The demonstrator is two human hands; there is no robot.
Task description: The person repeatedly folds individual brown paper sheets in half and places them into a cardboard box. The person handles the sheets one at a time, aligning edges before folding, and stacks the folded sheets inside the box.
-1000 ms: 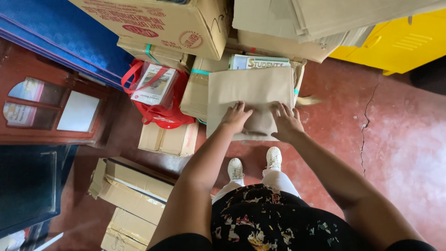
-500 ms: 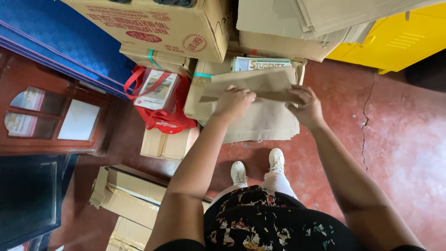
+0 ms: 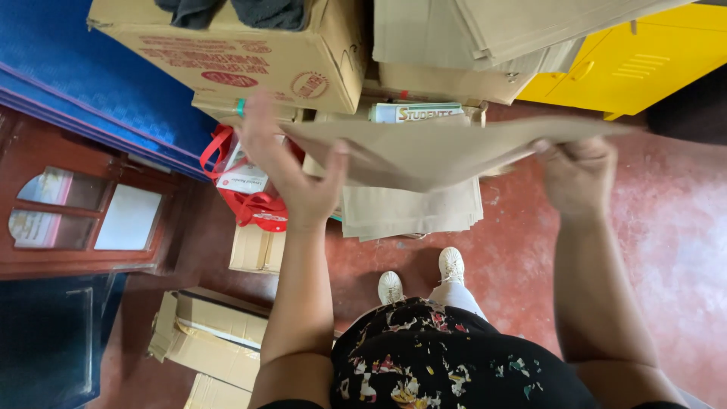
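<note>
Because the flat brown cardboard sheet (image 3: 447,151) looks light, thin and bendy, the left hand (image 3: 291,170) and right hand (image 3: 579,178) pinch its opposite edges, keeping it level.

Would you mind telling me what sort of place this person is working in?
Probably a storeroom: stacked cardboard boxes, a pile of brown paper sheets on a red floor, and a yellow metal cabinet crowded together.

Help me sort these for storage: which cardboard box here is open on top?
The large printed box at the top left: dark cloth sticks out of its open top; the others look closed.
</note>
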